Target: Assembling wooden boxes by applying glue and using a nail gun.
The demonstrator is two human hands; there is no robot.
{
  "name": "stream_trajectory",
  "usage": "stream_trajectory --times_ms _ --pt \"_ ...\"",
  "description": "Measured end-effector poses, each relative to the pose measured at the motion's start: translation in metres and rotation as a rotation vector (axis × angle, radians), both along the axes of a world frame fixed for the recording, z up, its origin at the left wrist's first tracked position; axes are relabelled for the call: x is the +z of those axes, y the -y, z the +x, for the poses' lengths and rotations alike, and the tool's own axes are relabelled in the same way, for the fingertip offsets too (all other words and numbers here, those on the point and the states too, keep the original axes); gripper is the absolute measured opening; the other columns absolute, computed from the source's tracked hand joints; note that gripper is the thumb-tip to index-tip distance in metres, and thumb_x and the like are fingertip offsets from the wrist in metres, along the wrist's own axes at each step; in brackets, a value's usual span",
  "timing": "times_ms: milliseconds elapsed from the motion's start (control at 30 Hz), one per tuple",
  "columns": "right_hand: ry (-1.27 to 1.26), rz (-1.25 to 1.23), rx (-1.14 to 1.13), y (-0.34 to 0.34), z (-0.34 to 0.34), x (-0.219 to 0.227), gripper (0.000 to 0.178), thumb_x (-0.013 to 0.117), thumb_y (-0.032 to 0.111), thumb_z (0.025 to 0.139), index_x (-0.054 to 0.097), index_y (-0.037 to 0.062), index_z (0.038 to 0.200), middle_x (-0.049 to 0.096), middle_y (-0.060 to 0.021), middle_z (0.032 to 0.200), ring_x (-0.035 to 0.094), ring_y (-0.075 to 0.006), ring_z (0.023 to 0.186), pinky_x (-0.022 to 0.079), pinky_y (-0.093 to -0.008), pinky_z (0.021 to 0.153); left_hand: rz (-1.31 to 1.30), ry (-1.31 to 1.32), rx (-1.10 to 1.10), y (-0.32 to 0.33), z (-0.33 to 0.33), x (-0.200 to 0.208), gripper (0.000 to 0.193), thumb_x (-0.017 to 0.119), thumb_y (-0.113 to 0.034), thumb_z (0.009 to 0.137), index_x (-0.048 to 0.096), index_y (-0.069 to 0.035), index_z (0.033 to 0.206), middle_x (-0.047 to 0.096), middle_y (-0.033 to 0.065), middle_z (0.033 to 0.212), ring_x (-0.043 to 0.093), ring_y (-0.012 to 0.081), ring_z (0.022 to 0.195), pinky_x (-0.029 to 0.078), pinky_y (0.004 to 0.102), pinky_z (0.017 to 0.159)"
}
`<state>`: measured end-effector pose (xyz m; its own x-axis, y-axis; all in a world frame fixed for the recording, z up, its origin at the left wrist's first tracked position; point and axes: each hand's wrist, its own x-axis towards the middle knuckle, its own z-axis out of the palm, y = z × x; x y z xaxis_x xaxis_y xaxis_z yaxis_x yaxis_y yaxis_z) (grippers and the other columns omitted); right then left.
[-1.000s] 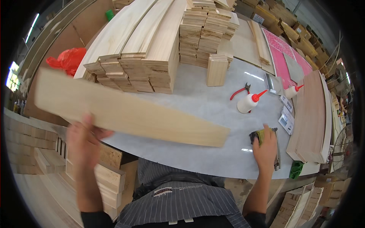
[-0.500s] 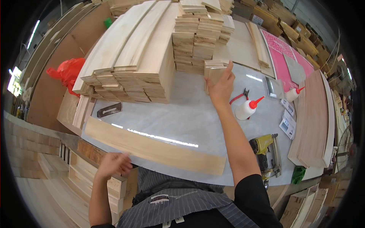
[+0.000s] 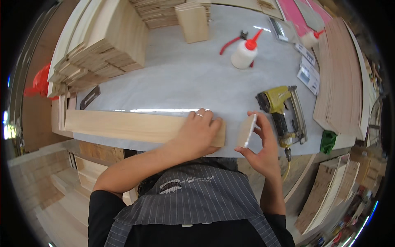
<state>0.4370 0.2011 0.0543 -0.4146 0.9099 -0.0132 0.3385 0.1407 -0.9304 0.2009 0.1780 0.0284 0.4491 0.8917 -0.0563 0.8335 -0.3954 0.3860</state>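
Left hand (image 3: 197, 133) flat on plank (image 3: 135, 127) at near table (image 3: 185, 78) edge; right hand (image 3: 261, 146) fingers pinch small block (image 3: 247, 131) (just right of plank end). Loose pinch could misalign joint.

Two small rectangular white-and-blue printed cards (image 3: 307, 71) lie at the upper right of the frame, on the grey table beside the stacked boards. A flat pink sheet (image 3: 297, 11) lies at the top right edge.
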Motion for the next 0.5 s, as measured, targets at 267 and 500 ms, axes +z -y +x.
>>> stream_trajectory --times_ms 267,500 --pt "-0.034 0.1 0.168 -0.013 -0.013 -0.002 0.086 0.084 0.001 0.067 0.047 0.005 0.145 0.052 -0.0156 0.141 0.054 -0.0325 0.129 0.049 -0.0414 0.105 -0.078 0.112 0.004 -0.008 -0.013 0.112 0.082 0.089 -0.032 0.064 0.053 -0.002 0.132 0.057 0.0142 0.11 0.054 0.0331 0.103 0.042 0.044 0.092" --pt "-0.033 0.116 0.274 -0.013 -0.028 -0.002 0.08 0.076 0.0 0.069 0.047 0.0044 0.143 0.051 -0.0168 0.138 0.051 -0.0369 0.128 0.046 -0.0419 0.105 -0.058 0.097 0.029 -0.005 -0.009 0.107 0.083 0.088 -0.03 0.066 0.052 -0.003 0.136 0.058 0.014 0.115 0.053 0.0325 0.103 0.042 0.0432 0.093"
